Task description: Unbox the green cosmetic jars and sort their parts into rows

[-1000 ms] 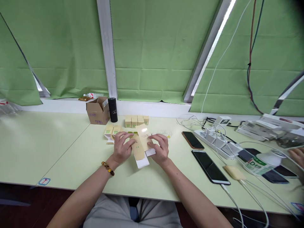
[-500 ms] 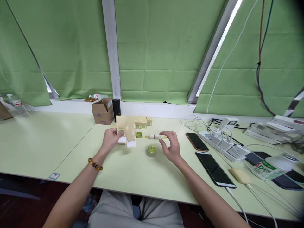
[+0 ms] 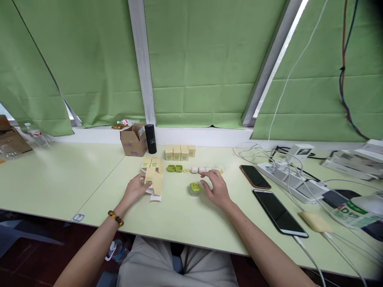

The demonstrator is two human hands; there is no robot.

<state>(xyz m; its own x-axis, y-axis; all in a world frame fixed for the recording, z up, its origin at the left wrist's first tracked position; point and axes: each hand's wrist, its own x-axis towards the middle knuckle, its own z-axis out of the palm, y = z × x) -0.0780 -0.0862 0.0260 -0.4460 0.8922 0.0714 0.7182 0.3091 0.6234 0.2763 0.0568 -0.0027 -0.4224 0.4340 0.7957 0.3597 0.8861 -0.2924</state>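
My left hand (image 3: 134, 189) pinches the left edge of a flattened beige carton (image 3: 157, 183) with white flaps, held low over the table. Just behind it lie more flat cartons (image 3: 146, 164) with green-framed labels. My right hand (image 3: 216, 190) holds nothing; its thumb and fingers are apart, beside a small clear container with a green lid (image 3: 195, 187) and a yellow loop on top. Farther back are two small green square pieces (image 3: 178, 168), small yellow pieces (image 3: 186, 170), whitish rounded pieces (image 3: 194, 170) and clear plastic pieces (image 3: 220, 168), partly behind my right fingers.
Several small folded boxes (image 3: 176, 153) stand at the back, near a black cylinder (image 3: 151, 138) and an open cardboard box (image 3: 133, 140). To the right lie two phones (image 3: 279, 213), a power strip (image 3: 289, 186) with chargers and cables, and a bottle (image 3: 359, 209).
My left hand has lowered the flattened carton toward me, uncovering the flat cartons and the second green piece behind. My right hand stays beside the green-lidded container. The view has shifted slightly left.
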